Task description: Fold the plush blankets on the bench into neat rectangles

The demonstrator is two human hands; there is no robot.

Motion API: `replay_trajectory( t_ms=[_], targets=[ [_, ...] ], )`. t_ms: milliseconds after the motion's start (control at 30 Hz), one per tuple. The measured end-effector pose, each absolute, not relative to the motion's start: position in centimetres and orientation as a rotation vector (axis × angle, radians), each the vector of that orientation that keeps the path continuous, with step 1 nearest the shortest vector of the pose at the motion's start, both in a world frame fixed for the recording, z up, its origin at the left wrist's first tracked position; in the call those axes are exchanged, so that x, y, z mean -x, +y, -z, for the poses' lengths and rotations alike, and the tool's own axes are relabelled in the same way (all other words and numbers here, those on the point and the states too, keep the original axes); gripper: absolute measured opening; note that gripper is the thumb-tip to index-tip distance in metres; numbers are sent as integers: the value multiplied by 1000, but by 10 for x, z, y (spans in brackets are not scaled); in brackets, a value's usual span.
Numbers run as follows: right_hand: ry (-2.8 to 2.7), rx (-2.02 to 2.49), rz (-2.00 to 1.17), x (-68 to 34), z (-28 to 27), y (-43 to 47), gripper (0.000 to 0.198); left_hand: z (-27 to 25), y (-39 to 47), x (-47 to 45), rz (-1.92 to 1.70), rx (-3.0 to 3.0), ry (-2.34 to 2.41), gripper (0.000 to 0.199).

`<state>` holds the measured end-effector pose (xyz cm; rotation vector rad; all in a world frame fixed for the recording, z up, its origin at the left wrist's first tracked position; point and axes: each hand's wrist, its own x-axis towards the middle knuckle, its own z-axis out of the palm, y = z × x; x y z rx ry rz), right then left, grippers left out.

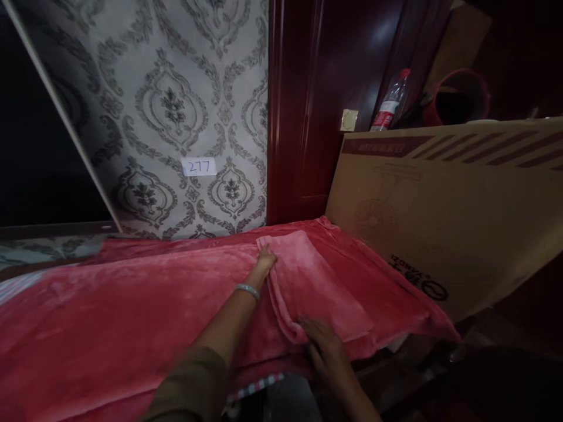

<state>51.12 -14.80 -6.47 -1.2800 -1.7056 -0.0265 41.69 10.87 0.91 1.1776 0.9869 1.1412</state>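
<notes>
A plush pink-red blanket lies spread across a surface in front of me, with a lighter folded-over flap at its right part. My left hand, with a bracelet on the wrist, pinches the far left corner of that flap. At the flap's near left corner, my right hand grips the thick rolled edge; its fingertips are partly hidden by the cloth. Both forearms reach in from below, the left one in a dark olive sleeve.
A large cardboard box stands at the right, with a red-capped bottle behind its top edge. Behind the blanket are patterned wallpaper, a paper marked 277 and a dark red door. A dark screen stands left.
</notes>
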Motion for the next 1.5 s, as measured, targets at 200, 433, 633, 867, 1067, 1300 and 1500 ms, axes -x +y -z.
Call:
replay_trajectory(
  t_ms=[200, 433, 633, 867, 1067, 1300, 1500],
  targets=[
    [-1705, 1226, 139, -495, 28, -142, 54, -56, 131, -414, -1123, -1417, 938, 41],
    [-2015, 1120, 25, -414, -15, -117, 39, -85, 150, -330, -1070, -1506, 1003, 60],
    [-2269, 1281, -94, -367, 16, -109, 14, -23, 133, -257, -997, -1438, 1238, 53],
    [-2212, 1233, -53, -364, 2, -109, 16, -15, 151, -258, -1096, -1438, 1152, 62],
    [-2282, 1229, -74, -349, 13, -107, 11, 0, 157, -244, -1090, -1376, 1225, 55],
    [-2283, 1217, -84, -349, 22, -105, 12, -5, 163, -252, -1182, -1481, 1188, 55],
    [-2281, 1161, -174, -356, 16, -111, 9, 4, 167, -251, -1163, -1488, 1299, 49]
  ],
)
